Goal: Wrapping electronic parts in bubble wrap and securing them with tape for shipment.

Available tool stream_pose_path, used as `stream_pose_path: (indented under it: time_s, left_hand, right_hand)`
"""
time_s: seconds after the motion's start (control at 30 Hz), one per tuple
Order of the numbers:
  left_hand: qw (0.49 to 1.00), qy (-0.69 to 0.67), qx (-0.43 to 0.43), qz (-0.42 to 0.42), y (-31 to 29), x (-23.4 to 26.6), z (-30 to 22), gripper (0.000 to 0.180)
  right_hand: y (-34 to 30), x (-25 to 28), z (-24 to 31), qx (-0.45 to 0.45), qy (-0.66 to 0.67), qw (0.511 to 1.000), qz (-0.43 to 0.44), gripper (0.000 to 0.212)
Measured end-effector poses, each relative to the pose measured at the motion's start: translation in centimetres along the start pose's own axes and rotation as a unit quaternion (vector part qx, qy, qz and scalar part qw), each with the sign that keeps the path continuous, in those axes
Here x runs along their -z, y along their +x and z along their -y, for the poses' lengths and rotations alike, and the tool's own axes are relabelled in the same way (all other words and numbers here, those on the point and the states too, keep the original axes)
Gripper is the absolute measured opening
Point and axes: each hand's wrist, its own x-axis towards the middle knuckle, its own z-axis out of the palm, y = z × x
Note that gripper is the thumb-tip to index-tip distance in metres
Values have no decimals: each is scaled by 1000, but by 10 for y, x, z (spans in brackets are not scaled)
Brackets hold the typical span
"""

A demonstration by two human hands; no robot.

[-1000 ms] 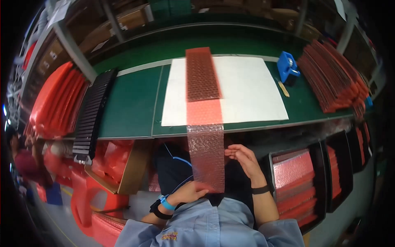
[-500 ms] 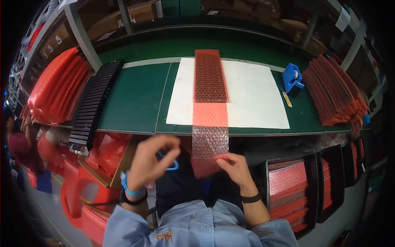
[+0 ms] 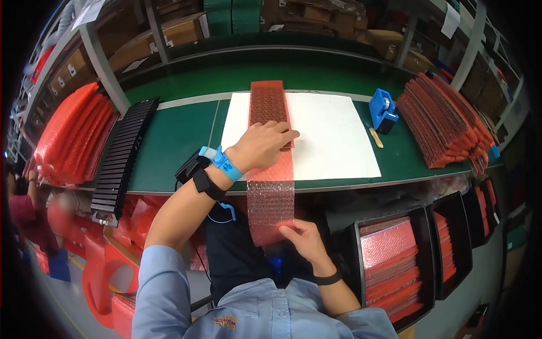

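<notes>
A long red bubble-wrap strip [image 3: 271,195] runs down the worktable and hangs over its front edge. Its hanging end looks clear to pinkish. A dark brown, flat, bubble-wrapped panel [image 3: 267,104] rests on the strip's far part, over a white board [image 3: 330,141]. My left hand [image 3: 262,146] reaches across the panel's near end, fingers bent over it; the thumb is hidden. Below the table edge, my right hand [image 3: 305,237] pinches the right side of the strip's hanging end between thumb and fingers.
Red bubble-wrap pieces [image 3: 70,135] and a black slotted rack [image 3: 124,158] stand at left. A blue tape dispenser [image 3: 383,111], a small knife [image 3: 376,137] and stacked wrapped panels [image 3: 446,121] lie at right. Black bins [image 3: 427,254] hold more below. Another person [image 3: 31,206] is far left.
My left hand has moved from above the table's front edge forward onto the panel's near end. My right hand still pinches the strip. The whole view has shifted slightly.
</notes>
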Motion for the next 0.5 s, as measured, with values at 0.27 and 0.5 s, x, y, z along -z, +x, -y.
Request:
stream_pose_path:
  time_s: [0.27, 0.5]
  left_hand:
    - [999, -48, -16, 17, -9, -19, 9, 28]
    - [998, -62, -12, -2, -13, -28, 13, 24]
  right_hand:
    - [3, 0, -12, -4, 8, 1000, 3, 20]
    - [9, 1, -28, -9, 14, 1000, 6, 17]
